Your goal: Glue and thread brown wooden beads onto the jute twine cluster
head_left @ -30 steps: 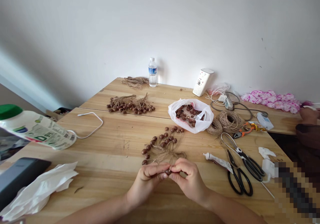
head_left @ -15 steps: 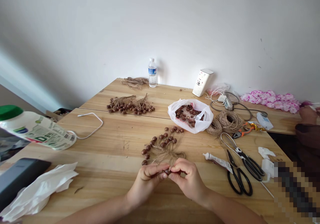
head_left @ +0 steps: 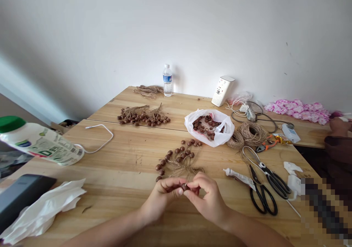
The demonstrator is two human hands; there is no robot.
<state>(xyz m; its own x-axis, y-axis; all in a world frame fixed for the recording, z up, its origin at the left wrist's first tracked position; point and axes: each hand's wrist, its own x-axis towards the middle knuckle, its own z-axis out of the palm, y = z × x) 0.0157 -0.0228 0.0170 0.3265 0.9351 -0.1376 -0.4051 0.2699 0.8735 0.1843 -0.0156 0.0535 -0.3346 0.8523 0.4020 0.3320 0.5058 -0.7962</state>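
Observation:
Fingertips meet at the near middle of the table: my left hand point(head_left: 162, 197) pinches a small round brown nut shell point(head_left: 184, 186). My right hand point(head_left: 207, 195) is closed at the same shell, thumb and forefinger against its right side; a strand of twine appears to run up from there. Just beyond my hands lie several brown nut shells point(head_left: 179, 159) tied on twine strands point(head_left: 189, 166), fanned out to the left. Farther off, an open white plastic bag point(head_left: 189, 124) holds loose shells and shell pieces. Bundles of shells on twine point(head_left: 137, 120) lie to its left.
Twine rolls point(head_left: 251, 134), pliers point(head_left: 264, 146), black-handled scissors point(head_left: 262, 199), white-and-black scissors point(head_left: 275, 181) and a glue tube point(head_left: 239, 178) lie right. A water bottle point(head_left: 167, 81) stands behind. Left are a green-capped bottle point(head_left: 52, 144) and tissue point(head_left: 46, 214). Another person's hand point(head_left: 338, 126) is far right.
My fingers have shifted slightly around the shell, and more of it shows between them. The other things on the table lie as before.

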